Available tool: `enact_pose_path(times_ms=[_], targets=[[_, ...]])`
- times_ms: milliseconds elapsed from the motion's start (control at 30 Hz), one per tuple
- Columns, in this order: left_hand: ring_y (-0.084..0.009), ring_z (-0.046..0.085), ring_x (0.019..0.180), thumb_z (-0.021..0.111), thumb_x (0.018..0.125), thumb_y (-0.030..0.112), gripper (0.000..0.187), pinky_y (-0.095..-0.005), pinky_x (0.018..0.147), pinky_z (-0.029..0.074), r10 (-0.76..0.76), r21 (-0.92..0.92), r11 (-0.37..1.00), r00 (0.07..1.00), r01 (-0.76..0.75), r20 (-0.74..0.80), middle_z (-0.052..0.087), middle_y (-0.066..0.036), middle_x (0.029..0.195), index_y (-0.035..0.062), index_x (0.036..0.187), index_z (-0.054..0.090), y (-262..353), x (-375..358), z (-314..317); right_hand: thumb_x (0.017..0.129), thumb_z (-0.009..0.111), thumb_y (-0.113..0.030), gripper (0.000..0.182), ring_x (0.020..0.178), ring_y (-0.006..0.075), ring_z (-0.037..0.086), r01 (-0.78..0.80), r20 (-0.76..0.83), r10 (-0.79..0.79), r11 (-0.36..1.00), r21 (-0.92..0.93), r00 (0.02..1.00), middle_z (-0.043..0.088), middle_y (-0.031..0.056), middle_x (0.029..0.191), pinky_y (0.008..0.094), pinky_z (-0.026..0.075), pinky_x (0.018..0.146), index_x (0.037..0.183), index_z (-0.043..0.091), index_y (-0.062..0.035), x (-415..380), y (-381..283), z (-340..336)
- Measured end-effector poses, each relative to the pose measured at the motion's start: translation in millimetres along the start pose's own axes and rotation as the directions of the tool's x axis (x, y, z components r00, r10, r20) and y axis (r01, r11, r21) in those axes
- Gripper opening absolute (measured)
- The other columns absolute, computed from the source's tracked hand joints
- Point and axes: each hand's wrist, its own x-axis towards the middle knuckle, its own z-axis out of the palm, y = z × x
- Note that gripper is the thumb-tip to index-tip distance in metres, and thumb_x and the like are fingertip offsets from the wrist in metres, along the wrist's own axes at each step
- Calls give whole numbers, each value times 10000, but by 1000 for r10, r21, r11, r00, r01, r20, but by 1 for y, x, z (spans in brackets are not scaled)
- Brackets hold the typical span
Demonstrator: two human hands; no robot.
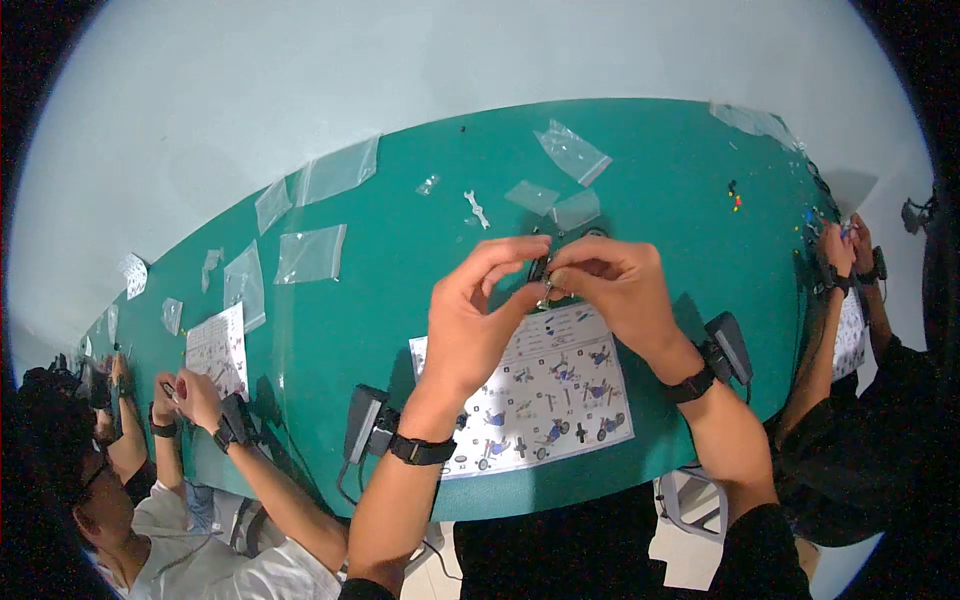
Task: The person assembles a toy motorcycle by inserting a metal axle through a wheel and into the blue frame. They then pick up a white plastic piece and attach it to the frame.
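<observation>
My left hand [468,318] and my right hand [622,298] meet above the table, both pinching a small black and silver part [543,280]. Fingers cover much of this part, so its exact kind does not show. Under my hands lies a printed instruction sheet [540,400] with drawings of a small blue vehicle in steps. Just behind my right fingertips a dark round piece [594,231] is partly hidden. Farther off rests a small light-coloured wrench [477,210].
On the green table [670,180] are clear plastic bags [572,152], a flat bag [310,254] at left and small coloured pieces [738,203] at right. A co-worker's hands [195,398] work at left beside another sheet [217,350]; another person's hands [846,246] are at right.
</observation>
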Motion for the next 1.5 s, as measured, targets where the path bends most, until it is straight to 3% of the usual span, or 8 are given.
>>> enact_pose_path(times_ms=[300,400,600,800,1000,1167,1300,1500], targets=[[-235,569,1352,667,888,-153,410,-400,1160,443,-312,-177,937,949,300,-46,682,-99,1283,22,1259,663,8,1,1,936,738,18,84,830,147,744,0,12,0,1000,-18,1000,763,85,919,269,599,750,1014,756,43,-1,-2,1],[-212,608,1293,714,911,-93,378,-375,1132,468,123,-156,982,987,-106,100,700,-95,1246,19,1268,659,-9,0,-11,934,743,14,85,833,149,743,-5,6,5,999,-41,1000,762,89,919,276,604,753,1013,752,46,-1,-6,-1],[-213,632,1287,682,852,-187,430,-338,1121,485,-322,-271,917,944,293,-69,707,-130,1261,7,1236,670,10,2,3,936,752,-4,99,834,146,738,-12,14,13,999,-48,1000,766,94,919,281,602,750,1021,753,48,-1,-4,1],[-178,651,1225,742,921,-64,361,-317,1065,513,57,-446,895,998,-34,38,698,-124,1280,13,1264,662,-4,-1,-2,941,756,-25,98,836,137,733,15,17,-14,999,-34,1000,774,93,928,277,595,744,1008,764,46,0,-4,0],[-211,628,1287,643,879,-179,422,-321,1060,516,-361,-179,920,932,350,-34,679,-135,1310,9,1256,659,10,1,1,935,757,-19,99,832,134,732,20,13,-20,999,-27,1000,774,95,918,276,593,743,1006,763,50,-1,-2,1],[-188,659,1204,705,922,-68,357,-318,1017,536,36,-356,933,999,-46,-34,690,-121,1292,-1,1269,653,1,-1,3,935,758,-18,98,830,136,732,7,-4,-7,999,-41,1000,773,94,919,278,597,746,1006,763,49,-1,-3,1],[-218,623,1299,615,856,-190,439,-350,1098,502,-280,-214,941,958,261,-64,686,-116,1304,2,1248,657,11,2,4,931,759,-9,97,829,140,734,24,10,-24,1000,-18,1000,771,98,918,279,599,742,1008,763,51,-1,-1,2],[-200,645,1222,720,896,-87,356,-359,1115,492,23,-296,955,998,-6,54,698,-110,1251,1,1234,652,-9,1,-4,926,760,4,96,829,145,736,23,-2,-23,999,-24,1000,770,97,923,279,599,741,1007,762,55,0,-1,0]])
